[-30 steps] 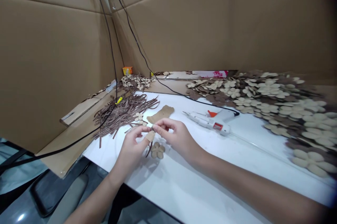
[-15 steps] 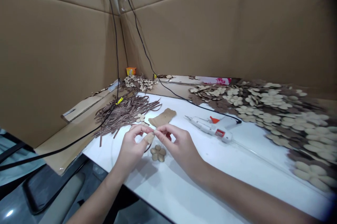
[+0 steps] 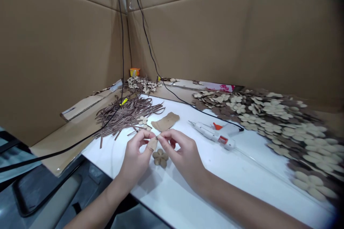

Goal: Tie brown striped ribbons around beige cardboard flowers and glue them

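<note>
1. Left hand (image 3: pixel 135 159) and right hand (image 3: pixel 182 155) held close together, fingertips almost meeting above the worktop (image 3: pixel 166 195).
2. Left hand pinches a tan cut-out piece (image 3: pixel 152 144) against the thumb; right fingertips (image 3: pixel 160 136) at its upper end, grip unclear.
3. Cut-out flower (image 3: pixel 160 157) lies just below the hands.
4. Brown strips (image 3: pixel 126 116) to the left; hot glue gun (image 3: pixel 215 136) to the right.

Right hand (image 3: pixel 184 155) — looser than a moment ago, fingers (image 3: pixel 168 135) curved wider beside the left hand (image 3: pixel 135 157)
</note>
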